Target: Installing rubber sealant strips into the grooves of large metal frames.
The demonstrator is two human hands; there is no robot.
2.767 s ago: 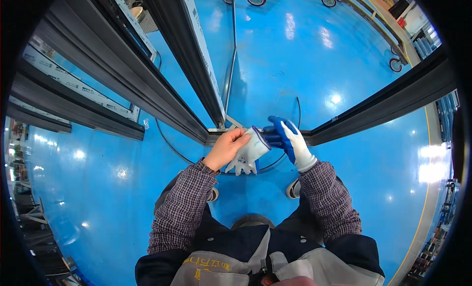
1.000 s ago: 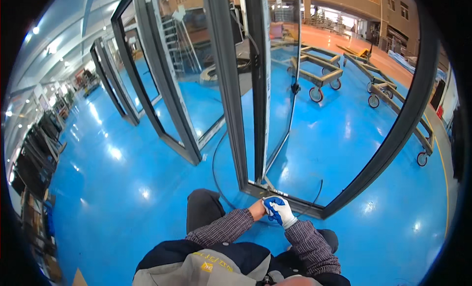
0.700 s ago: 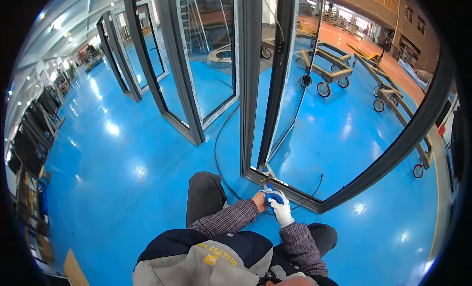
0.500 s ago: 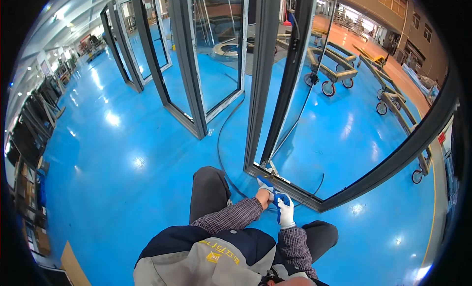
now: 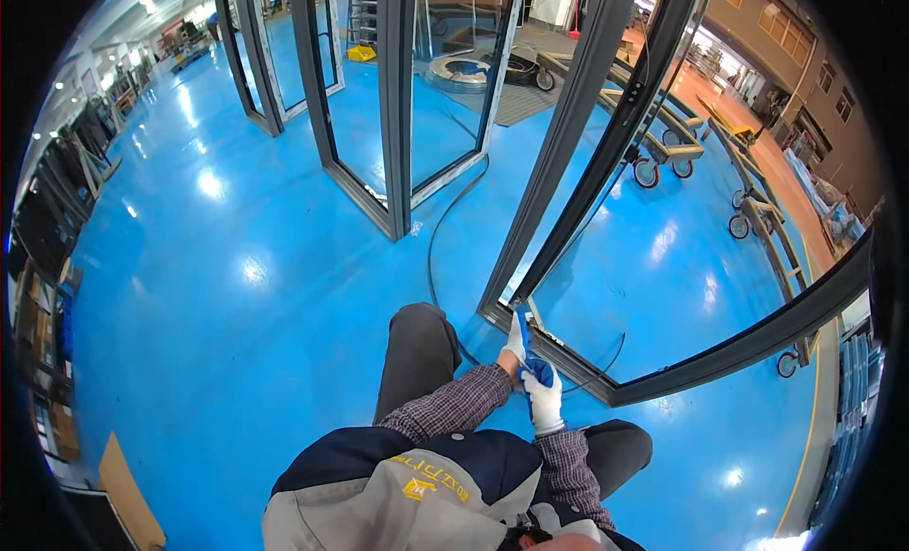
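My left hand (image 5: 516, 344), in a white and blue glove, is seen edge-on with its fingers stretched out. Its fingertips are at the lower corner of a dark grey window or door frame (image 5: 561, 353); whether they touch it I cannot tell. Just below, my right hand (image 5: 543, 397), in a similar glove, is closed beside the left wrist. Its curled fingers hide whatever they may hold. The frame has a sash (image 5: 606, 168) standing ajar, with pale fittings along the bottom rail. A black cable (image 5: 432, 257) runs over the floor behind my hands.
More upright dark frames (image 5: 395, 125) stand ahead to the left. Wheeled trolleys (image 5: 674, 153) are beyond the frame on the right. A coiled strip (image 5: 461, 70) lies at the back. Dark panels (image 5: 59, 182) line the left side, and a cardboard sheet (image 5: 130, 489) is near left.
My left hand's fingers have swung from pointing left to pointing up at the frame's corner. My right hand stays close by the left wrist. The view has shifted slightly.
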